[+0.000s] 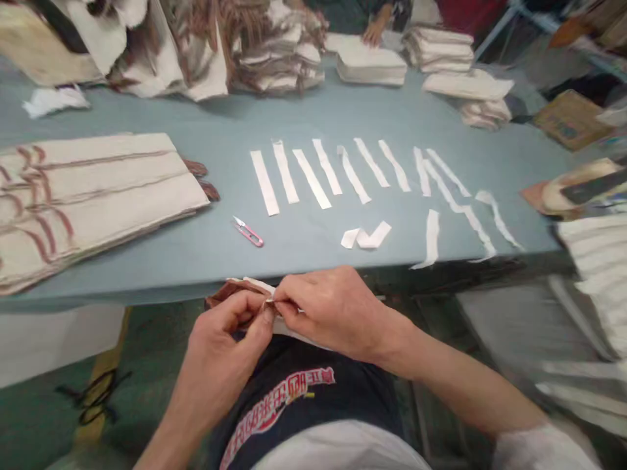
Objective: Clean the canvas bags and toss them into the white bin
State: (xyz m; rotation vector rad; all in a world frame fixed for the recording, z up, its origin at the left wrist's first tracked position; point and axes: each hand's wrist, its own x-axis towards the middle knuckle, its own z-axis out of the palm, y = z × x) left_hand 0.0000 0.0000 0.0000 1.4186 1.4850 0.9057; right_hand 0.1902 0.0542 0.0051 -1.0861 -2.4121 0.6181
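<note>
At the table's front edge, my left hand (230,339) pinches the edge of a piece of brown and cream fabric (232,292). My right hand (333,307) meets it fingertip to fingertip and pinches the same fabric, with a cream strip running under the palm. What lies exactly between the fingertips is too small to make out. Beyond the hands, pink-handled thread snips (249,232) rest on the table. Several white fabric strips (264,183) are laid out in a slanting row, and a folded strip (366,236) lies nearer to me.
A stack of cream fabric pieces with brown stripes (108,189) covers the table's left side. Fabric piles (279,55) line the far edge. There, a co-worker's hand (376,29) touches a folded cream stack (372,68). A cardboard box (571,121) stands at right.
</note>
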